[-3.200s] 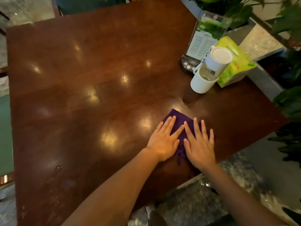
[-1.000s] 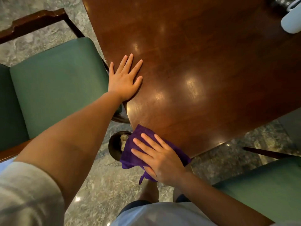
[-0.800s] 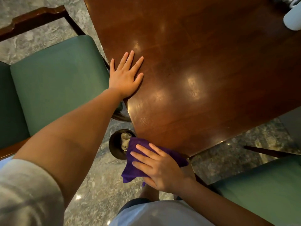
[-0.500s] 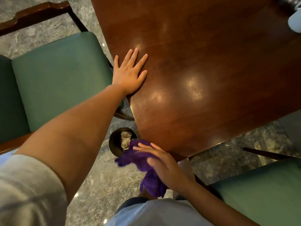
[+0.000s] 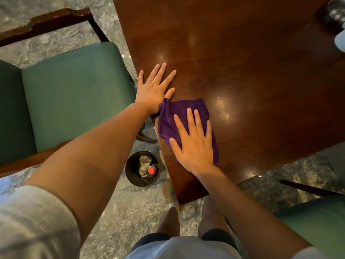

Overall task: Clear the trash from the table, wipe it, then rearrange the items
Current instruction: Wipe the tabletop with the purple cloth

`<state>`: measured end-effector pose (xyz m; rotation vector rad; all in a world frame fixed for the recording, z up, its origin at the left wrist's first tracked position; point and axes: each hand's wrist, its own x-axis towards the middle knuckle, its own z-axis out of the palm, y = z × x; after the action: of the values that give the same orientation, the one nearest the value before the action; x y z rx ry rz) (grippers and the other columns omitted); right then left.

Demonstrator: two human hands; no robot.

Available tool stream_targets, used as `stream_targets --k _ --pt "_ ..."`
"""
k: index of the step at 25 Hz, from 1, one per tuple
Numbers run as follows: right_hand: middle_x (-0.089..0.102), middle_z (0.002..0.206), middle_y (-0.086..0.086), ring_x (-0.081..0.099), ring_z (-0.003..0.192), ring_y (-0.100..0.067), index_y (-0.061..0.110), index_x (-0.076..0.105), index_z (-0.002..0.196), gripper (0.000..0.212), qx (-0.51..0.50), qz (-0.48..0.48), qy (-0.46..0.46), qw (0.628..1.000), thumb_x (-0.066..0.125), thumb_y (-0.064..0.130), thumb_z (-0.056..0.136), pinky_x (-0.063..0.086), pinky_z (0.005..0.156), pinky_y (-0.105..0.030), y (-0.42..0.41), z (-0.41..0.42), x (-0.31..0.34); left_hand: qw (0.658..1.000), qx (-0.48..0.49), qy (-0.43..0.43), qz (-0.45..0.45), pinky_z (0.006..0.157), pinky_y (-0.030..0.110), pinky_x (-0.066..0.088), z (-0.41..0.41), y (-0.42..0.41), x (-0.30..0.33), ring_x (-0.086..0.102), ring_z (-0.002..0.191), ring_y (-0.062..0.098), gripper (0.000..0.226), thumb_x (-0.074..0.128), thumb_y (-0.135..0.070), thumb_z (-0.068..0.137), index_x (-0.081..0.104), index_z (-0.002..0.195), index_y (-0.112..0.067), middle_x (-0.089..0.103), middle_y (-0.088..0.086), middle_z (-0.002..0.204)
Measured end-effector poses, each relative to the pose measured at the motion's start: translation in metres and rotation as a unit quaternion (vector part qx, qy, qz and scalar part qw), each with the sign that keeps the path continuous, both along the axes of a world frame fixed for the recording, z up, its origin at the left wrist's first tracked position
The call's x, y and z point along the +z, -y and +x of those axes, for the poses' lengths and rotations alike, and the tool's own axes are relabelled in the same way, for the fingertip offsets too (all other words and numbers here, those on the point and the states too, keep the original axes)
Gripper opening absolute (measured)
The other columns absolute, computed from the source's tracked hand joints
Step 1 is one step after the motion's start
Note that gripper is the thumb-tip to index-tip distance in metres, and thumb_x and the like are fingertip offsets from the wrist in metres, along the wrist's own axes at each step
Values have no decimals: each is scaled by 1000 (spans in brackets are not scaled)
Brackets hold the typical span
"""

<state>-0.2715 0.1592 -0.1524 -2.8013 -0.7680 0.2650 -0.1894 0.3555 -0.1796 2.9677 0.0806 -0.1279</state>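
Note:
A purple cloth (image 5: 179,113) lies flat on the dark wooden table (image 5: 252,75) near its near-left corner. My right hand (image 5: 192,144) presses palm-down on the cloth with fingers spread. My left hand (image 5: 155,86) rests flat on the bare table edge just left of the cloth, its thumb touching the cloth's corner. On the floor below the corner stands a small dark bin (image 5: 142,168) holding a crumpled paper cup and a bottle with a red cap.
A green-cushioned wooden chair (image 5: 74,94) stands left of the table, another green seat (image 5: 317,221) at lower right. A white cup (image 5: 339,42) and a dark base (image 5: 334,15) sit at the table's far right edge. My legs stand by the corner.
My right hand has brought the cloth from over the bin, off the table's edge, back up onto the tabletop and spread it flat. My left hand has stayed on the table edge.

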Motion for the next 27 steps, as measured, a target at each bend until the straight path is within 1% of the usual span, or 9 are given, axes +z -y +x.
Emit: stream_targets --k 4,7,9,10,13,16,19,24,27 --pt "14 156 -16 3 144 -32 25 18 146 67 -4 -34 22 999 22 57 88 11 112 -57 -5 -6 -4 998 0 -51 -33 112 55 -7 1 -2 8 -7 145 19 53 22 -48 99 8 148 -35 -2 2 160" --pt "5 157 -14 -6 144 -29 26 14 147 67 29 -23 -8 999 21 60 89 3 113 -56 -1 -5 0 982 52 -92 -155 114 52 -6 10 1 31 0 145 19 48 23 -41 101 22 147 -28 7 3 159" --pt "5 158 -10 -6 145 -23 27 16 147 61 57 21 -54 997 26 53 92 -2 114 -51 8 3 6 950 131 -35 -280 117 47 9 5 8 47 16 144 22 46 29 -35 101 33 144 -17 24 10 155" --pt "10 158 -8 -2 145 -19 26 20 146 57 72 43 -60 995 32 46 94 -3 114 -48 15 10 11 942 150 12 -301 117 43 15 -5 15 54 22 142 24 46 34 -33 101 35 143 -14 30 12 153" --pt "19 156 -6 9 144 -17 19 26 145 60 127 31 -14 991 50 27 90 -1 114 -41 39 30 23 959 115 120 -229 113 39 20 -65 54 60 24 141 28 52 47 -28 95 35 142 -11 32 15 151" --pt "13 157 -3 4 145 -16 20 18 147 63 171 -35 -24 984 49 31 93 2 116 -39 54 39 25 985 38 44 -162 116 45 20 -123 93 45 13 144 28 62 49 -36 93 25 146 -15 21 14 155" --pt "14 157 -3 6 144 -16 19 21 146 58 185 -37 -41 981 46 30 96 9 116 -37 55 33 24 993 43 -14 -111 118 43 13 -146 106 28 0 146 24 66 44 -44 95 17 148 -17 9 11 158" --pt "37 149 -3 26 140 -16 18 46 135 42 152 13 -44 987 52 20 93 31 110 -34 50 18 27 982 97 8 -160 114 33 22 -152 106 35 20 143 22 58 57 -30 92 35 142 -11 33 10 151" --pt "53 136 -3 40 132 -15 14 58 124 33 146 25 -32 988 55 17 91 37 105 -31 46 16 29 978 107 21 -177 107 33 34 -156 102 43 37 133 25 49 63 -23 88 49 133 -9 50 10 138"
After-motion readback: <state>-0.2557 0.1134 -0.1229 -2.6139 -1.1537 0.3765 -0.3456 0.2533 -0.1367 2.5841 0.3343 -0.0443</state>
